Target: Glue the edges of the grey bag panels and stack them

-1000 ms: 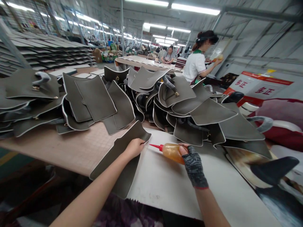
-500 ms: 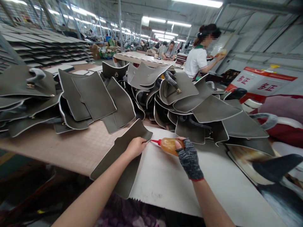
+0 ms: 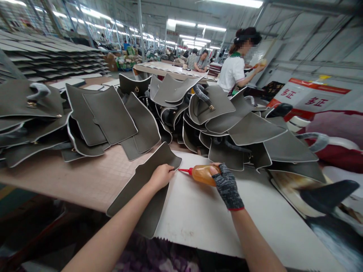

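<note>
Both hands: bottle (image 3: 202, 174) (right (image 3: 226, 185)), panel (image 3: 147, 185) (left (image 3: 160, 176)).

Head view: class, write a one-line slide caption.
Left hand presses a grey leather panel flat while the gloved right hand aims an amber glue bottle at its edge.

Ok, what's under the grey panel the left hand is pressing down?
The grey panel lies partly on white paper and the brown table, under the left hand. Anything beneath it is covered.

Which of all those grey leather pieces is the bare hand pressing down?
The long grey panel lying flat at the table's near edge, apart from the heaps, under the left hand.
</note>
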`<action>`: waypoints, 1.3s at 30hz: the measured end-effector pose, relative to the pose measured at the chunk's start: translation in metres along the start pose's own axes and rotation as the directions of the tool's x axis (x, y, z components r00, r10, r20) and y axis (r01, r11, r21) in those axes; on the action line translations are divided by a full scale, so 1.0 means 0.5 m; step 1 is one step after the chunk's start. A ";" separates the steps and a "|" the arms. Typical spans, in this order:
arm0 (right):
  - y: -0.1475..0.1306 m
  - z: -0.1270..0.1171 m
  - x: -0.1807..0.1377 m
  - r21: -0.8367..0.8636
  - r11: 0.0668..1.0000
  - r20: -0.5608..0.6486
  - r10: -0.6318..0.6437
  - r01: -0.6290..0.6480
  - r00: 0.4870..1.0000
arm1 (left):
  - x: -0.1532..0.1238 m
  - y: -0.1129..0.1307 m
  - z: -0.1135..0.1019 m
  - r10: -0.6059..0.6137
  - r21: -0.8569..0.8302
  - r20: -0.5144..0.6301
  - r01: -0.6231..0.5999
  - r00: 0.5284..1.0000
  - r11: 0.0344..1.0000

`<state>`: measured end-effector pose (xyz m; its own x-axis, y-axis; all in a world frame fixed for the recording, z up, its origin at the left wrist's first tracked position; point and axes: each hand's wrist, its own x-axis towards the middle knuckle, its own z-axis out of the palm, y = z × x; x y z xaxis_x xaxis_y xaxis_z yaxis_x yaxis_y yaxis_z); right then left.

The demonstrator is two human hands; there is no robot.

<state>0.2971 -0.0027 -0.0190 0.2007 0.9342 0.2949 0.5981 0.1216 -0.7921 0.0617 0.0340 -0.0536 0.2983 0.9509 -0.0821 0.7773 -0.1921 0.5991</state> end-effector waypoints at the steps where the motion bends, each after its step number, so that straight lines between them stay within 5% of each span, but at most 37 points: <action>1: -0.001 -0.001 -0.002 -0.002 1.000 0.008 0.004 -0.004 1.000 | 0.000 0.000 0.000 -0.001 -0.003 0.000 0.001 1.000 1.000; 7: -0.009 -0.010 -0.020 0.012 0.999 0.071 0.043 -0.044 0.997 | 0.000 -0.001 0.002 0.010 -0.018 -0.009 -0.010 1.000 1.000; 16: 0.004 0.004 -0.007 -0.005 0.999 -0.046 0.044 -0.044 0.998 | -0.001 -0.002 0.003 0.006 -0.020 -0.004 -0.006 1.000 1.000; 39: -0.023 -0.015 -0.099 0.139 0.968 0.216 0.176 -0.209 0.960 | -0.003 -0.003 0.004 0.003 -0.019 0.000 -0.003 1.000 1.000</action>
<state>0.2863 -0.0527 -0.0205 0.1302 0.9911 0.0282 0.4296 -0.0308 -0.9025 0.0613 0.0321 -0.0560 0.3005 0.9504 -0.0802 0.7657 -0.1902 0.6144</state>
